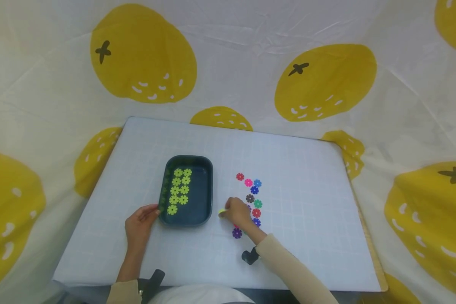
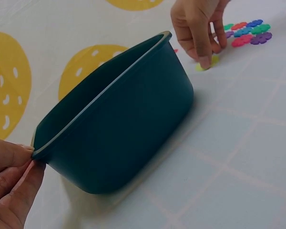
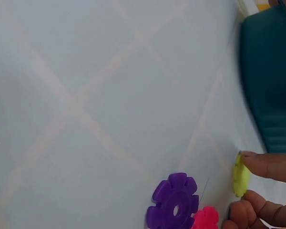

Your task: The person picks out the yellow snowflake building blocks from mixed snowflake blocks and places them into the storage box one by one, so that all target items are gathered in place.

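A dark teal plastic tray (image 1: 201,190) stands on the table, with several yellow-green flower-shaped discs (image 1: 175,190) laid in two columns along its left side. My left hand (image 1: 139,226) pinches the tray's rim at its near left corner, thumb on top and fingers below, as the left wrist view shows. Just right of the tray, my right hand (image 1: 238,212) pinches a yellow-green disc (image 3: 240,175) between thumb and finger, tilted on edge close to the cloth. A purple disc (image 3: 174,202) and a pink disc (image 3: 207,218) lie beside that hand.
Several loose discs in red, blue, green, black and purple lie right of the tray, such as a green disc (image 1: 258,203); my right hand hides some. A pale checked cloth (image 1: 308,202) covers the table. A fruit-print curtain (image 1: 235,63) hangs behind.
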The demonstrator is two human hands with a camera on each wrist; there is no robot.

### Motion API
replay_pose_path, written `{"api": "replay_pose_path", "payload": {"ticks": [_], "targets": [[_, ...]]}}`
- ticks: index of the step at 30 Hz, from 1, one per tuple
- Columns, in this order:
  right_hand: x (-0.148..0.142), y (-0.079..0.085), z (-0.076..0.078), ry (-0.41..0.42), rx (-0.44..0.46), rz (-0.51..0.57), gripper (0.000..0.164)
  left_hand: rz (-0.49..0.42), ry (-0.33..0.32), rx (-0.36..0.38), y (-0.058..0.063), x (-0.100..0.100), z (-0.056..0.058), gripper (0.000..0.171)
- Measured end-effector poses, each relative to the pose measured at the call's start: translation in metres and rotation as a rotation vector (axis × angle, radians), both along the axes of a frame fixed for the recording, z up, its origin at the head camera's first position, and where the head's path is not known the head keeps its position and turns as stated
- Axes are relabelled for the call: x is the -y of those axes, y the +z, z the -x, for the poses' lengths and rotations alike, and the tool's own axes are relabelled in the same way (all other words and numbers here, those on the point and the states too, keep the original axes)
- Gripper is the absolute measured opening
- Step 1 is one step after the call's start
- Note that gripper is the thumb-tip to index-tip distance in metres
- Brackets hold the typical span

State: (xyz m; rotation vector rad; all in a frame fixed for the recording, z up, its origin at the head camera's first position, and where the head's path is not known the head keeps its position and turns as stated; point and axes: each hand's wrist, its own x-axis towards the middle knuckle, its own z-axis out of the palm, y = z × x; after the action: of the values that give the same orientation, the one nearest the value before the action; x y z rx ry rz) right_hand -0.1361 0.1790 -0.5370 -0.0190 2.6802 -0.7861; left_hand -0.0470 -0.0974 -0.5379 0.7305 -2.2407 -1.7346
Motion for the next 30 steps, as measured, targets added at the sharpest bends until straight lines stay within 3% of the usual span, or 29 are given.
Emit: {"api": "replay_pose_path", "payload": {"ticks": [7,18,26,30], "targets": [[0.002,0.0,-0.003,0.004,-0.018,-0.004,0.029,-0.004,-0.006,-0.009,-0.001,0.0,0.0,0.022],[-0.004,0.0,0.0,-0.036,-0.036,0.099,0.022,-0.006,-0.012,-0.006,-0.002,0.001,0.0,0.022],[-0.016,0.001,0.017,-0.203,0.197,0.305,0.013,-0.008,-0.012,0.004,-0.001,0.001,-0.001,0.022],[-0.02,0.005,0.025,-0.312,0.316,0.315,0.016,-0.008,-0.012,-0.013,0.001,0.001,-0.001,0.022]]}}
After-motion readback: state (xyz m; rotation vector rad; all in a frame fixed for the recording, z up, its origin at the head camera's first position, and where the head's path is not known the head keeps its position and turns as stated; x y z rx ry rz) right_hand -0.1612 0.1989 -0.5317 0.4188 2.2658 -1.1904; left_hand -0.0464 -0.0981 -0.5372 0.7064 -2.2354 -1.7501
